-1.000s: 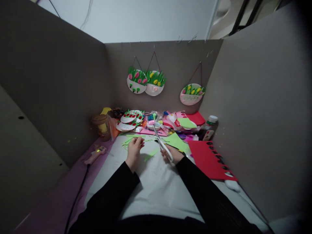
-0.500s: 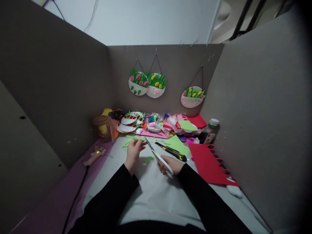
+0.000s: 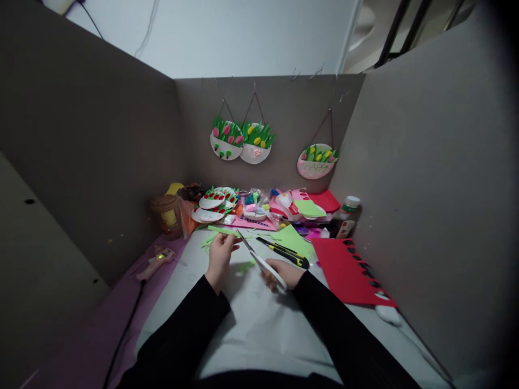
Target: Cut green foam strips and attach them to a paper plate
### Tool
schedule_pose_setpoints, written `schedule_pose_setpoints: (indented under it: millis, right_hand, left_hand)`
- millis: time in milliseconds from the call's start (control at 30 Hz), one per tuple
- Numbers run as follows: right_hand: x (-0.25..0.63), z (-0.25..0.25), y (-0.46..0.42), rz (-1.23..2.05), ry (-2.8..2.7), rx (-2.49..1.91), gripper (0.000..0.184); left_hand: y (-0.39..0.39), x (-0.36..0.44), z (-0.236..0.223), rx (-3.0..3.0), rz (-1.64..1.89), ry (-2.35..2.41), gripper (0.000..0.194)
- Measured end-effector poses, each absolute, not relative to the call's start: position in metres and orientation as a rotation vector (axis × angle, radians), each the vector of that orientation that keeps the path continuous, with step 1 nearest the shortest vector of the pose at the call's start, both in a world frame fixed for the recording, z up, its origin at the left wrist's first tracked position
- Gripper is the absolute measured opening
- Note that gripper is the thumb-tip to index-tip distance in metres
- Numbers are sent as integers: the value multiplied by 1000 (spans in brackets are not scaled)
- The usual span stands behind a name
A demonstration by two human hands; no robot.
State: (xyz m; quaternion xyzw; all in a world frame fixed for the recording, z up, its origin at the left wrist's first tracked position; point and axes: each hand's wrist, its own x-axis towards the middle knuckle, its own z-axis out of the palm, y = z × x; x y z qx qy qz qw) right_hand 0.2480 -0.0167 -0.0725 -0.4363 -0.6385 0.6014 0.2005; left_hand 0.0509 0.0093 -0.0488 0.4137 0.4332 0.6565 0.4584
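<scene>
White-handled scissors (image 3: 263, 263) are in my right hand (image 3: 286, 274), its fingers closed round the handles. Their blades point away and to the left, with the tips close to my left hand (image 3: 220, 257). The left fingers are pinched together near the blades; whatever lies between them is too small to make out. Just beyond the right hand lies a black and yellow utility knife (image 3: 287, 253). Green paper scraps (image 3: 245, 266) lie on the white sheet between the hands, and thin green strips (image 3: 221, 229) are behind the left hand.
Red paper (image 3: 344, 275) with cut-outs along one edge lies at the right, near a bottle (image 3: 346, 219). A corded glue gun (image 3: 156, 263) rests at the left below a brown cup (image 3: 167, 216). Decorated paper plates (image 3: 211, 215) and craft supplies line the back; more plates (image 3: 316, 168) hang above.
The view has shifted slightly. The scissors' handles appear closer together than before. Both hands stay in about the same place over the sheet.
</scene>
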Motion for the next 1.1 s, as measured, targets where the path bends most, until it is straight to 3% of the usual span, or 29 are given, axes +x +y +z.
schedule_pose_setpoints:
  millis: [1100]
  right_hand:
    - [250, -91, -6, 1705, -1757, -1185, 17]
  left_hand:
    - [10, 51, -51, 1027, 1611, 1113, 29]
